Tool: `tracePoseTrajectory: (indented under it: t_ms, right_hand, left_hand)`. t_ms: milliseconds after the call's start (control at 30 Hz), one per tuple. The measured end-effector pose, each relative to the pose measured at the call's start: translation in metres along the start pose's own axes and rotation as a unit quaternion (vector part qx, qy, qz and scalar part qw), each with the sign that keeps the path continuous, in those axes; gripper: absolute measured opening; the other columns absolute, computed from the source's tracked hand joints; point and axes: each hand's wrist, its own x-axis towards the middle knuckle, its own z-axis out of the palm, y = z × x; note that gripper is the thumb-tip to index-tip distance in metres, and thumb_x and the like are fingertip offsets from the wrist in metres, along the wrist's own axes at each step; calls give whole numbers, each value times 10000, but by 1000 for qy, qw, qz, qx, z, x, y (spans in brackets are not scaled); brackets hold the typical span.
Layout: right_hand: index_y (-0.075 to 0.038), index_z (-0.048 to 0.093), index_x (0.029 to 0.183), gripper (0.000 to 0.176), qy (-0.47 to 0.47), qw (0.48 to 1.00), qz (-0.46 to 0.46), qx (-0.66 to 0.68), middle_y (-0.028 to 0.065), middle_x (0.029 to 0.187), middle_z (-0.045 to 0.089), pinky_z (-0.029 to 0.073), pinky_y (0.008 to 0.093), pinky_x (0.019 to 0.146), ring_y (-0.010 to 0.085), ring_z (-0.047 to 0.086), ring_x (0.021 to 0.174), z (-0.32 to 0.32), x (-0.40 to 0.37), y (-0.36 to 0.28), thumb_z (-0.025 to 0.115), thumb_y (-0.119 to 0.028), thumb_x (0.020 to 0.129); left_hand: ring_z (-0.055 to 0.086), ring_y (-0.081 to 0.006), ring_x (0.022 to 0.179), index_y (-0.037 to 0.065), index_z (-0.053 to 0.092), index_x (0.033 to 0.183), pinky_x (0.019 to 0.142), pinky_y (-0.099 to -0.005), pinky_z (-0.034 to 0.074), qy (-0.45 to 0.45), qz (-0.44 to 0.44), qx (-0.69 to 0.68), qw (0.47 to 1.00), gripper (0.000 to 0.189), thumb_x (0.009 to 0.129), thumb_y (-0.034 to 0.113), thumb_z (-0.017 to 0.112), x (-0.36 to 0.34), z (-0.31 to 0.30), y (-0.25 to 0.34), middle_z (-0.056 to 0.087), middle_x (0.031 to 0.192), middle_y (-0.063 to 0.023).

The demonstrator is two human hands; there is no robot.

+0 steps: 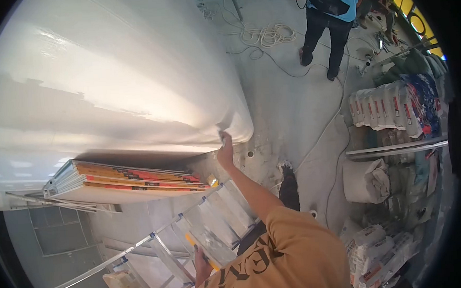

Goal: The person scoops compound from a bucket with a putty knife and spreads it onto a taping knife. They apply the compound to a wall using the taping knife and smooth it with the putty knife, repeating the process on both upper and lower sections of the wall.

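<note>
My right hand [225, 150] reaches up to the lower corner of a large curved white wall panel [134, 91]. Its fingers are closed on a small greyish piece against the surface, too small to name. Patches of duller coating show on the glossy panel near it. Lower down, my left hand [201, 264] is wrapped round a long, narrow yellow strip [214, 264], perhaps the edge or handle of a flat tool. It is beside the aluminium stepladder [181, 217], below the panel.
Stacked boards with orange edges [138, 175] lie under the panel. A bucket [124, 286] sits by the ladder. White sacks [382, 107] are piled at right. Cables [269, 35] cross the floor. A person in a blue shirt [333, 13] stands at the top; another crouches behind.
</note>
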Motion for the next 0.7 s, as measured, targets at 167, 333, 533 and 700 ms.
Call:
tracePoseTrajectory:
  t_ms: [167,333,533,700]
  right_hand:
    - [15,464,1348,705,90,996,-28,0,186,1279,502,350,369,1145,321,480,1289,-17,23,-27,366,264,696]
    - [27,455,1339,693,115,990,-75,-42,246,1276,488,357,449,1110,425,453,1257,-16,84,-50,406,216,674]
    - [12,464,1339,696,107,991,-45,-67,229,1330,474,335,472,1114,413,435,1282,15,9,-62,406,212,676]
    - [13,577,1255,595,86,996,-33,-3,189,1203,597,393,409,1072,327,543,1193,-25,43,-48,325,193,747]
  left_hand:
    - [557,-270,1225,103,378,1476,1070,-435,447,-41,43,21,998,436,1061,210,457,24,1,16,573,1322,-89]
    - [547,-275,1241,99,378,1479,1082,-438,437,-51,62,21,997,443,1055,198,457,22,-9,13,569,1329,-87]
    - [562,-260,1198,90,411,1446,1055,-429,454,-17,26,14,999,413,1056,213,469,6,-15,5,579,1296,-83]
    - [575,-258,1176,102,397,1452,1035,-421,468,-22,48,20,998,414,1056,207,456,12,-12,11,584,1279,-84]
